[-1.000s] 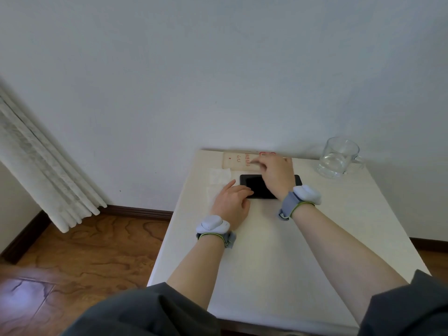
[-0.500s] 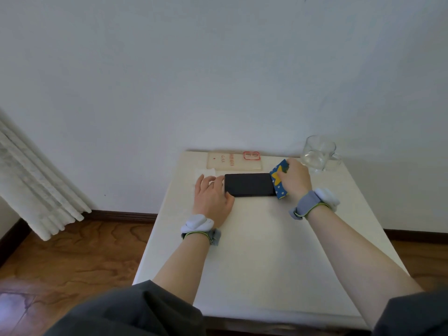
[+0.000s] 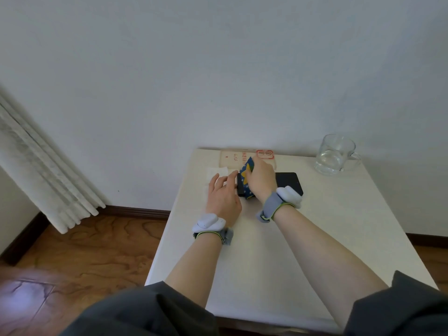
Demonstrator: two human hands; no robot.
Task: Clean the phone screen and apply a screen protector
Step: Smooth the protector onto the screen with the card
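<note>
A black phone [image 3: 288, 181] lies flat near the back of the white table [image 3: 291, 251], screen up. My right hand [image 3: 261, 180] grips a blue cloth with a yellow star [image 3: 246, 177] and holds it on the phone's left end. My left hand [image 3: 224, 196] rests flat on the table just left of the phone, fingers straight, thumb touching the phone's left edge. Behind the phone lies a beige screen protector pack [image 3: 234, 158] with red print.
A white tissue [image 3: 217, 172] lies under my left fingers. A clear glass mug [image 3: 335, 155] with water stands at the back right corner. The wall runs right behind the table. A white curtain [image 3: 36, 166] hangs at left over the wooden floor.
My right hand picked up the blue cloth at the phone's right end and has moved it across the screen to the left end. My left hand stays beside the phone.
</note>
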